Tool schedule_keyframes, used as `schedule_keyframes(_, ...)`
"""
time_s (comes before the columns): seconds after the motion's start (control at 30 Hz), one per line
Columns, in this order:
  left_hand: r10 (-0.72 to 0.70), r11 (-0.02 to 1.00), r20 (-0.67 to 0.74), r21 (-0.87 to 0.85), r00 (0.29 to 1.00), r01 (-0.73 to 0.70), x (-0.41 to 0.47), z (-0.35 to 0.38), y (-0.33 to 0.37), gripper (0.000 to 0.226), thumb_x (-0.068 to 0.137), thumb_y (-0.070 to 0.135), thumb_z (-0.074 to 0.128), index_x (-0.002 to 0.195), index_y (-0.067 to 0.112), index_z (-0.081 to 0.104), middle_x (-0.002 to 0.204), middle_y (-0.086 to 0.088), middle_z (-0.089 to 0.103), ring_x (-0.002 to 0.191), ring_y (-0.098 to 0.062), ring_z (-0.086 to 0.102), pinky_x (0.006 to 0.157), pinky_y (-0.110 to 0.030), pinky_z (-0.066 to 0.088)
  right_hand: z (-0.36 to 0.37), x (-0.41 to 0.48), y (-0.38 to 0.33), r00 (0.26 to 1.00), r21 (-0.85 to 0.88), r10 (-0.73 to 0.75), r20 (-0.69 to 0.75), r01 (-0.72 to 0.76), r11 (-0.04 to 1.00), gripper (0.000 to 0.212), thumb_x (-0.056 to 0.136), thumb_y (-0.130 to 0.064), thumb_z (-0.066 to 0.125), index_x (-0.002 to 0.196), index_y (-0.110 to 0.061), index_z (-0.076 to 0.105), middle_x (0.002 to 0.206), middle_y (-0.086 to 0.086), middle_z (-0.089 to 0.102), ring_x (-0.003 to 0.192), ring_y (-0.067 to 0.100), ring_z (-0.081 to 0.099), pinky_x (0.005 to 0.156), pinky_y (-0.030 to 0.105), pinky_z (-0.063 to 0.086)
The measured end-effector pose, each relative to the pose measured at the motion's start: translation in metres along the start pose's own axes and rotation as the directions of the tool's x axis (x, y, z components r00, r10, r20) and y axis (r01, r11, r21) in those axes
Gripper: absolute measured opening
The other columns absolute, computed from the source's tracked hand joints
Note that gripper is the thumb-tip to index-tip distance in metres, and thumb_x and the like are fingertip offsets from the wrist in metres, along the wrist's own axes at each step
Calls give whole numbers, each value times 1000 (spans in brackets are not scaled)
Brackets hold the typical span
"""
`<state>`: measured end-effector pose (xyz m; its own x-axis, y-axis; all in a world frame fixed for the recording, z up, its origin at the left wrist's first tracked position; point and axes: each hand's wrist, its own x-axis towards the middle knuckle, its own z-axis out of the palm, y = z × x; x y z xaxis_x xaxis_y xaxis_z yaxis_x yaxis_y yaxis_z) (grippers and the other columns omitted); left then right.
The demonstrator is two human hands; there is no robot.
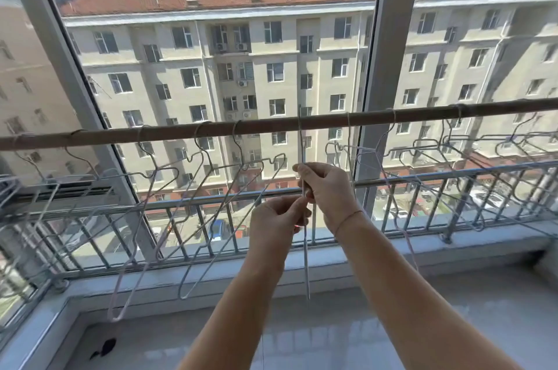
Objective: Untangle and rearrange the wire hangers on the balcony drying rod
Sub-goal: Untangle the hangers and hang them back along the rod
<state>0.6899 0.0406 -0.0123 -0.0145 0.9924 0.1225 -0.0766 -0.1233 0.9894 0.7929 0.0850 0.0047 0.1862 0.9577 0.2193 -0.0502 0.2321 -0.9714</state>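
Both hands pinch one wire hanger (304, 218) seen edge-on, hooked over the drying rod (271, 125): the right hand (327, 191) above, the left hand (277, 218) just below. Other hangers (193, 206) dangle along the rod. Beyond are the window frame (389, 68), railing (181, 203) and pale sill (422, 252).

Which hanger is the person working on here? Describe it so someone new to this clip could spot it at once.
Find the rod crossing the window, then its middle, just left of the grey window post. The hanger there hangs edge-on, a thin vertical line, pinched by the left hand and right hand. Its neighbours show their full outlines and nobody touches them.
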Motion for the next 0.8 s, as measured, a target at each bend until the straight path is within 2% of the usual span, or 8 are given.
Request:
schedule_keyframes(0.1,-15,1000,-33,12,999,15,12,2,0,12,84,16,66,74,15,73,58,1,66,50,-6,55,49,-14,43,4,13,-2,999,-33,49,-10,-50,998,21,90,-11,57,91,7,68,57,5,53,39,6,42,47,23,39)
schedule_keyframes(0.27,-61,997,-71,51,996,65,18,3,-14,11,83,15,68,76,10,74,53,2,66,47,-6,54,45,-13,42,4,16,11,993,-94,121,-13,-122,988,25,91,-11,53,92,12,65,58,7,53,45,12,43,48,24,38)
schedule_keyframes(0.33,-74,995,-84,54,994,79,18,2,-19,10,83,16,68,75,13,74,56,0,66,52,-10,55,49,-16,43,3,13,15,993,-110,118,-16,-119,987,26,91,-10,53,91,14,64,55,6,51,46,13,43,49,25,38)
schedule_keyframes(0.43,-15,991,-145,128,989,34,18,2,-21,6,81,20,70,86,17,72,75,-1,70,74,-15,63,70,-27,50,-1,9,15,997,-144,76,-11,-77,987,23,90,-10,54,86,10,65,55,5,52,51,16,47,50,25,41)
schedule_keyframes(0.5,70,984,-167,176,983,-40,17,5,-18,18,80,24,71,97,18,68,87,0,70,86,-17,65,81,-31,51,-7,5,10,999,-195,32,-11,-34,980,16,89,-11,55,93,1,66,65,5,59,60,17,55,56,24,46)
schedule_keyframes(0.63,244,947,-123,245,962,-209,11,25,0,28,80,30,71,105,23,64,91,10,67,88,-4,63,76,-18,47,-37,-2,-5,993,-304,-93,-76,66,950,28,89,-16,58,114,-4,61,98,9,67,83,19,64,75,29,54)
schedule_keyframes(0.7,263,945,-64,216,963,-244,6,45,10,22,80,29,70,101,24,64,87,12,67,86,-2,64,74,-16,48,-61,-7,-15,981,-343,-157,-115,109,933,29,89,-18,59,115,-5,62,102,8,68,87,21,66,81,33,56)
schedule_keyframes(0.8,242,956,31,165,970,-243,-4,88,19,14,81,29,70,94,28,65,88,10,69,88,-6,66,82,-24,52,-107,-8,-29,960,-409,-231,-161,148,901,28,89,-18,59,113,-4,64,99,10,69,88,23,67,81,35,56)
